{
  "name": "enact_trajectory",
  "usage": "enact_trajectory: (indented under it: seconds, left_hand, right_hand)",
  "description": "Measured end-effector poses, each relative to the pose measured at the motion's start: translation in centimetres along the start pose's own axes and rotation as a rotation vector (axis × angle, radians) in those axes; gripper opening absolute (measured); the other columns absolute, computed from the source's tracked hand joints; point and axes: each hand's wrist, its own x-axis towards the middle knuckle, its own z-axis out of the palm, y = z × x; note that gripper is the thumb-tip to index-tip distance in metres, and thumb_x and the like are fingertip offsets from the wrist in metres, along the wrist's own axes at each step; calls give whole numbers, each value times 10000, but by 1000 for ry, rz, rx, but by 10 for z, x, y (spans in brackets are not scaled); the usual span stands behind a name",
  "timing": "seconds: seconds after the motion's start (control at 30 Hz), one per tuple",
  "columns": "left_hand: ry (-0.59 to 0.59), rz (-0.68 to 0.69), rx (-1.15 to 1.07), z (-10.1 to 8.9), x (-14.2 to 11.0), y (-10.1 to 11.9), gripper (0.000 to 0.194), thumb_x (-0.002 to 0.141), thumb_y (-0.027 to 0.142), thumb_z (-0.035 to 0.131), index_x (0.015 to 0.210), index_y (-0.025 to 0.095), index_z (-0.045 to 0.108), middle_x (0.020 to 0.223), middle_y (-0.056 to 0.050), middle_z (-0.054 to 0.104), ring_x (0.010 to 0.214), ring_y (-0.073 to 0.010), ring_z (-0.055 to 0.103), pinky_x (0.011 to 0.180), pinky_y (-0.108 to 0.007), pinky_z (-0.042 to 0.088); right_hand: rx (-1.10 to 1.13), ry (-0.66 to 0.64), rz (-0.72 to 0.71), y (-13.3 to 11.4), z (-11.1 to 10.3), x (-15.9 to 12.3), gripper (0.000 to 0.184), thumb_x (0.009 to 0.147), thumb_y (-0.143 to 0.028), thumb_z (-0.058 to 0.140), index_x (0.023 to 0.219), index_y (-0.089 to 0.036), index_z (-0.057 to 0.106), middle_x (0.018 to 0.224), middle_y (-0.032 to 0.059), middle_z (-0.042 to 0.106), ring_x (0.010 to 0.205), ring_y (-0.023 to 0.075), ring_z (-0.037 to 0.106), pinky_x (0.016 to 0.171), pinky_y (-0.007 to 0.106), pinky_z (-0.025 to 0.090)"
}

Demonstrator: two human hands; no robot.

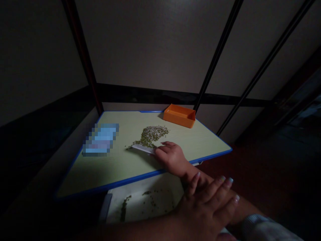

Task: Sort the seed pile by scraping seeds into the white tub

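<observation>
Nearest to me, my left hand (208,204) is spread, palm down, lying across my right forearm; it grips nothing that I can see. Whether it presses on the arm or hovers just over it, I cannot tell. Below the table's near edge is a white bin (140,206), with a thin scatter of green grains (124,207) in it. Beyond, my right hand (172,157) pinches a white strip (142,148), its long edge set against the near side of a grain heap (154,133) on the blue-edged table (200,144). I judge the work partway along: a small share of grains lies in the bin, while the loose, unevenly spread heap remains to be dealt with. Left of it lies a blurred item (101,139), unidentified. At the far edge stands an orange tray (178,117); its floor is largely hidden, contents unverified.
</observation>
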Motion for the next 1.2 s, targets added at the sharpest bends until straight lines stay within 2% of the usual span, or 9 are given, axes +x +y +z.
enact_trajectory:
  seconds: [0.1,0.23,0.4,0.5,0.63,0.77,0.97,1.07,1.2]
  left_hand:
    - [-76,4,0,-3,1,-2,708,948,668,227,1506,239,306,1576,-97,272,1493,-264,112,1181,-544,4]
    - [-89,3,-31,-4,2,-5,713,950,665,219,1501,221,311,1566,-107,289,1494,-275,101,1171,-554,-44]
    - [-110,1,-42,-6,2,-6,704,951,660,233,1495,222,319,1565,-103,286,1498,-266,70,1169,-542,-69]
    - [-116,-4,-36,-6,1,-5,705,948,664,229,1494,226,319,1566,-99,287,1498,-266,68,1166,-544,-79]
    - [-116,-21,-41,-2,0,-3,703,949,664,200,1492,235,319,1565,-98,291,1498,-265,66,1164,-544,-82]
    - [-141,-33,-72,-5,1,-4,703,945,668,215,1487,234,323,1570,-104,278,1498,-259,69,1161,-535,-100]
    - [-209,-11,-70,-13,4,-8,666,973,616,209,1498,216,298,1583,-122,239,1498,-252,74,1159,-512,-124]
    - [-152,-34,-48,-6,2,-3,697,951,662,199,1489,236,325,1576,-108,264,1498,-259,73,1166,-532,-86]
    - [-72,-55,-5,2,0,3,725,936,692,188,1489,246,336,1563,-91,302,1497,-272,80,1173,-564,9]
  right_hand:
    - [13,40,165,15,-1,-2,300,963,-292,459,693,-213,565,557,1,586,537,136,512,675,262,439]
    - [163,29,493,37,-8,-8,309,925,-394,491,688,-212,568,573,11,580,514,131,487,533,239,348]
    - [398,141,775,66,-16,-17,276,846,-467,551,798,-205,621,687,38,636,596,165,544,570,257,383]
    - [477,215,929,84,-14,-20,328,775,-523,582,775,-197,623,714,50,651,622,181,540,588,279,399]
    - [604,194,1089,99,-5,-24,398,664,-580,634,714,-185,611,670,37,620,607,168,497,576,282,376]
    - [718,152,1145,98,5,-24,415,625,-567,669,746,-173,628,646,12,581,600,151,464,561,269,347]
    - [789,92,1102,85,14,-14,379,669,-534,650,765,-168,621,668,9,574,607,141,458,546,252,333]
    - [792,139,1113,84,10,-8,393,666,-547,652,773,-171,605,659,2,561,593,140,452,527,250,324]
    - [726,228,1114,72,0,2,370,685,-548,642,667,-202,513,582,-31,470,546,122,386,491,243,272]
